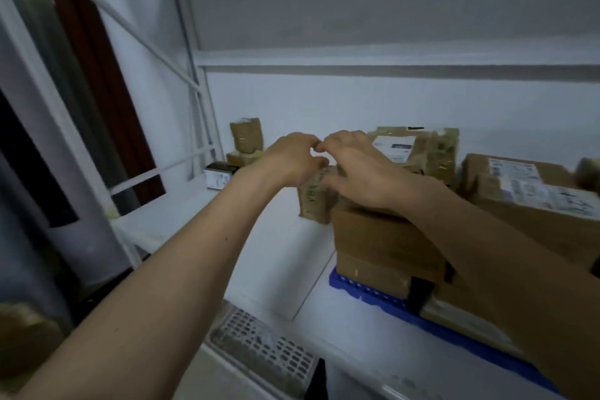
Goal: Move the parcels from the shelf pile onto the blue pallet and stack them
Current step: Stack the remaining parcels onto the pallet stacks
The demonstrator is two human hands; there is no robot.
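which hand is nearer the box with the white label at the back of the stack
Right. The right hand lies just in front of the labelled box, fingers almost at its label; the left hand is farther off to its left.

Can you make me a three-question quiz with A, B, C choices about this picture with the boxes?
1. Where do the stacked boxes sit?
A. On the pallet
B. On a chair
C. In a cart

2. What colour is the pallet?
A. Red
B. Blue
C. Yellow

3. What are the left hand and right hand doing?
A. Hanging down
B. Reaching onto the parcel on top
C. Holding a broom

Answers: 1 A, the pallet's edge shows under the boxes. 2 B, its rim is bright blue. 3 B, both hands meet over the top parcel.
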